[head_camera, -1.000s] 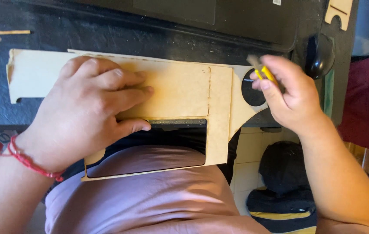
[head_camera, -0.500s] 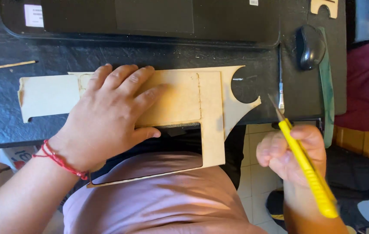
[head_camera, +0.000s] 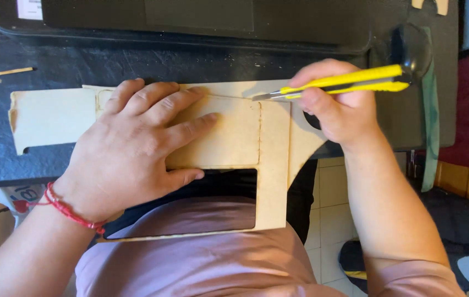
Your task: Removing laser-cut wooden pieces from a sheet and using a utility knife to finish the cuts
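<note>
A thin tan laser-cut wooden sheet (head_camera: 274, 159) lies across the edge of a dark table (head_camera: 108, 66), partly overhanging my lap. My left hand (head_camera: 135, 143), a red cord at its wrist, presses flat on a rectangular panel of the sheet. My right hand (head_camera: 339, 113) grips a yellow utility knife (head_camera: 344, 81) held nearly level. Its blade tip touches the sheet's upper cut line, just right of my left fingertips.
A black laptop (head_camera: 190, 22) sits along the table's far side. A black computer mouse (head_camera: 410, 47) rests at the right, behind the knife. A thin wooden stick (head_camera: 0, 72) lies at far left. Tiled floor and dark shoes show below the table edge.
My right hand swung the knife from down beside the table's edge up onto the sheet, laying the blade against the top cut line. My left hand stayed pressed on the panel.
</note>
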